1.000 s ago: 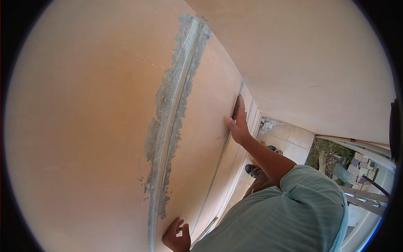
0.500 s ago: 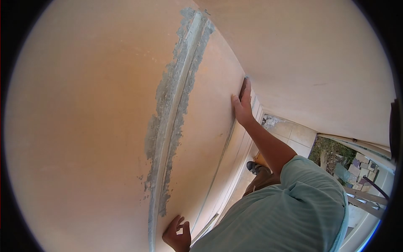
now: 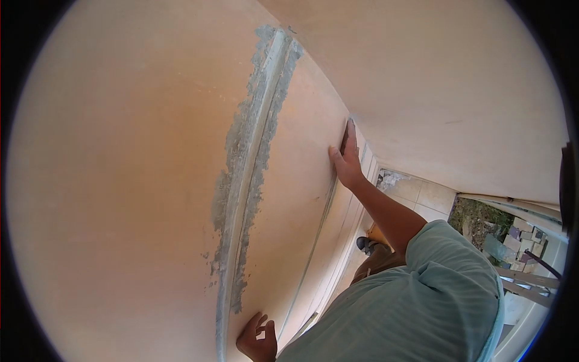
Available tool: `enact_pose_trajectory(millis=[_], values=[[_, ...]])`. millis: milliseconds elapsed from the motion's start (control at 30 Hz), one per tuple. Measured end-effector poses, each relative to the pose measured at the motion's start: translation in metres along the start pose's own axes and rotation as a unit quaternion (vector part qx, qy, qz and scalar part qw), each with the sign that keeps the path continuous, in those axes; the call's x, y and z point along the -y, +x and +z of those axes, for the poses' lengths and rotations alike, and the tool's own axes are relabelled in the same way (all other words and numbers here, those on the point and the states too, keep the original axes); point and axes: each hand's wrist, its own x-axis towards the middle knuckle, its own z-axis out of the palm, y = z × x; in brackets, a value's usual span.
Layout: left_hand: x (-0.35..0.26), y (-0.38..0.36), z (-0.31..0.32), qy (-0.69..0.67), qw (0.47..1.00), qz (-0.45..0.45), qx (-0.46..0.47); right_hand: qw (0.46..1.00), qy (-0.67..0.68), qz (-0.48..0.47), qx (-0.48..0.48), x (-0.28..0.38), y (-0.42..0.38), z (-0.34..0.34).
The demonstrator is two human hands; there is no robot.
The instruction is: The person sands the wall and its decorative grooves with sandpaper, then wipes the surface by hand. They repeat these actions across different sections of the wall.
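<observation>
My right hand (image 3: pixel 347 163) lies against the pinkish wall (image 3: pixel 151 157) near its corner. Its fingers are stretched out and the thumb is spread to the left; a dark gap or shadow shows between them. Low in the view, my left hand (image 3: pixel 258 341) rests by the same wall, fingers loosely curled and apart from the thumb, with no held thing visible. Left of both hands, a long pale strip (image 3: pixel 253 145) runs down the wall, bordered by rough grey mortar (image 3: pixel 229 187). A thin grey line (image 3: pixel 310 256) runs down the wall from beneath my right hand.
A second plain wall (image 3: pixel 458 78) meets the first at the corner on the right. Below are pale floor tiles (image 3: pixel 416 190) and my shoe (image 3: pixel 363 244). Through an opening at the right are ground with plants (image 3: pixel 479 220) and several paving pieces (image 3: pixel 518 244).
The view has shifted slightly, and the upper end of the strip sits lower. My right hand appears a little lower and further left. Both hands keep nearly the same pose.
</observation>
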Motion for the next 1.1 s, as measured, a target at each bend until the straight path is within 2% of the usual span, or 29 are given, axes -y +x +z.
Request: enact_pose_trajectory(millis=[67, 200, 267, 400, 467, 600, 667, 700, 767, 900, 1000, 1067, 1100], values=[[0.007, 0.001, 0.002, -0.003, 1.0, 0.004, -0.003, 0.992, 0.107, 0.039, 0.048, 0.004, -0.026, -0.001], [0.002, 0.0, 0.002, -0.011, 1.0, -0.005, -0.016, 0.991, 0.024, 0.047, 0.124, 0.028, -0.087, -0.012], [0.001, 0.0, 0.002, 0.0, 1.0, 0.005, -0.029, 0.978, 0.014, 0.058, 0.201, 0.041, -0.107, -0.014], [-0.004, 0.001, 0.0, 0.012, 0.999, 0.005, -0.036, 0.971, 0.059, 0.068, 0.221, 0.043, -0.117, -0.012], [-0.004, -0.001, -0.002, 0.001, 0.999, 0.008, -0.039, 0.981, 0.066, 0.047, 0.175, 0.04, -0.117, -0.013], [-0.011, -0.002, -0.006, 0.018, 0.999, 0.017, -0.031, 0.982, 0.078, 0.03, 0.171, 0.084, -0.1, -0.038], [-0.011, -0.004, -0.007, 0.01, 1.0, 0.01, -0.021, 0.972, 0.155, -0.071, 0.161, 0.114, -0.092, -0.04], [-0.008, -0.005, -0.007, 0.01, 0.999, 0.021, -0.022, 0.972, 0.151, -0.073, 0.166, 0.127, -0.088, -0.039], [-0.002, -0.006, -0.006, 0.014, 0.999, 0.046, -0.024, 0.949, 0.096, -0.257, 0.155, 0.156, -0.076, -0.034], [0.002, -0.006, -0.006, 0.003, 0.997, 0.074, -0.035, 0.933, -0.021, -0.308, 0.184, 0.231, -0.063, -0.025], [0.016, -0.009, -0.006, 0.004, 0.995, 0.095, -0.03, 0.969, -0.016, -0.201, 0.145, 0.26, -0.024, -0.009], [0.024, -0.009, -0.003, 0.021, 0.976, 0.203, -0.074, 0.941, 0.271, -0.137, 0.148, 0.28, -0.002, -0.002], [0.025, -0.01, -0.003, 0.022, 0.977, 0.203, -0.068, 0.941, 0.267, -0.141, 0.155, 0.277, -0.013, 0.005]])
